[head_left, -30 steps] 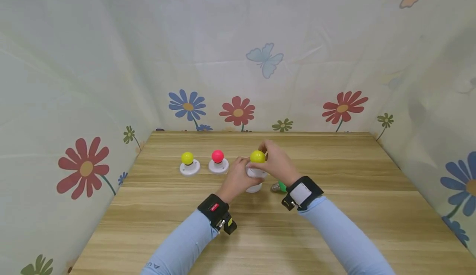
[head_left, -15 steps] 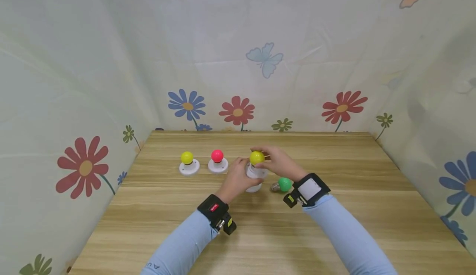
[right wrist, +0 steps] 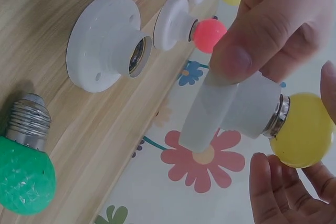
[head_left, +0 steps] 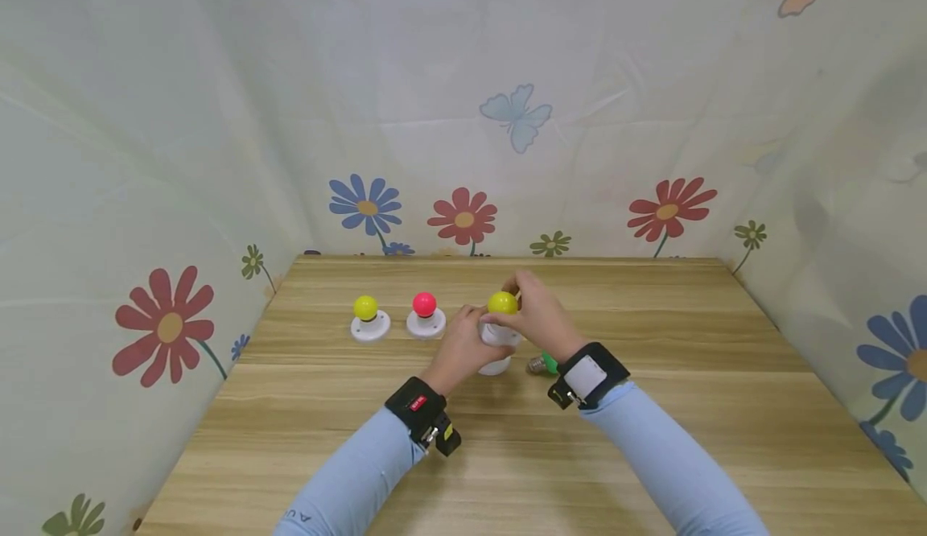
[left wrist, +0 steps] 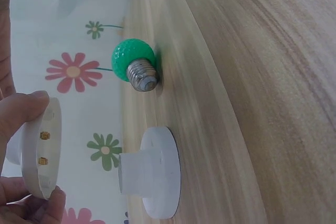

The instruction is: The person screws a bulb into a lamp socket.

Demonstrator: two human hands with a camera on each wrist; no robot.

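Note:
My left hand point(head_left: 463, 349) grips a white lamp holder point(right wrist: 244, 108) by its round base, raised over the table. In the left wrist view the hollow underside with brass contacts shows. A yellow light bulb point(right wrist: 303, 129) sits in its socket, with a band of metal thread visible at the mouth. My right hand point(head_left: 541, 319) holds this bulb between thumb and curled fingers. Below stands another white lamp holder point(left wrist: 157, 174), its socket empty in the right wrist view. Beside it a green bulb point(left wrist: 132, 57) lies on its side, partly covered by my right wrist in the head view.
Farther left stand two white holders, one with a red bulb point(head_left: 424, 304), the other with a yellow bulb point(head_left: 365, 307). The wooden table point(head_left: 304, 407) meets flower-printed curtains point(head_left: 579, 174) at the back and sides.
Half a second ago my right hand was rotated the other way round the bulb, and the green bulb showed fully. Now the hand has turned back. My left hand stays in place.

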